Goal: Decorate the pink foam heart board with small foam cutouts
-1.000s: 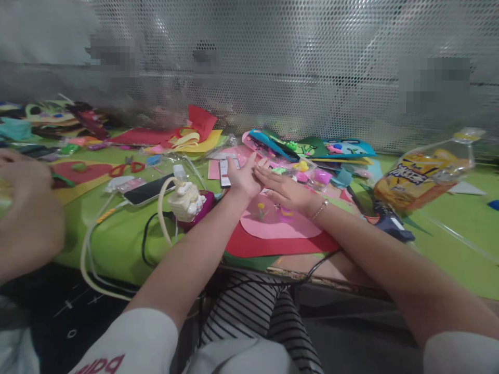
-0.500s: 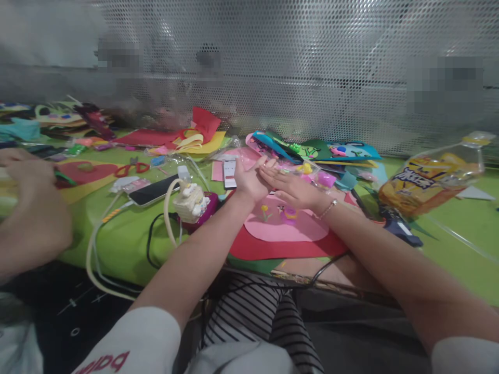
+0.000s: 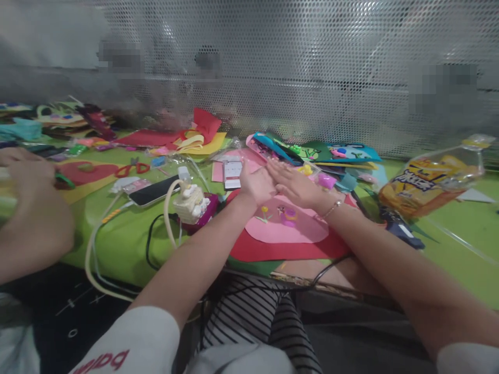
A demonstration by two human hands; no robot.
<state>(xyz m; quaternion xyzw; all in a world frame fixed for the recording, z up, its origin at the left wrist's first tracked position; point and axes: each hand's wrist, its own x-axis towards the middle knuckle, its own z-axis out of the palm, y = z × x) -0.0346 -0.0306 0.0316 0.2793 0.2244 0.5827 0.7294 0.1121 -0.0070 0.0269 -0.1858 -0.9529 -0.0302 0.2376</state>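
My left hand (image 3: 258,182) is turned palm up above the far part of a pink paper shape (image 3: 286,234). Across its palm and fingers lies my right hand (image 3: 294,184), palm down with the fingers stretched flat. Whether anything is between the two palms is hidden. The pink shape rests on larger red paper (image 3: 268,253). On the pink paper are a small yellow flower with a green stem (image 3: 264,213) and a purple and yellow figure (image 3: 289,214). Just left of my left hand lies a phone with a lit screen (image 3: 233,174).
A bottle of orange drink (image 3: 431,179) lies tilted at right. Decorated coloured sheets (image 3: 312,148) are stacked behind my hands. At left are a cream charger block with cables (image 3: 191,202), a dark-screened phone (image 3: 154,191), red-handled scissors (image 3: 131,167) and another person's arm (image 3: 39,218).
My right hand has slid slightly toward me and right across my left palm. My left hand's fingers now show less beyond it. Things on the table stay put.
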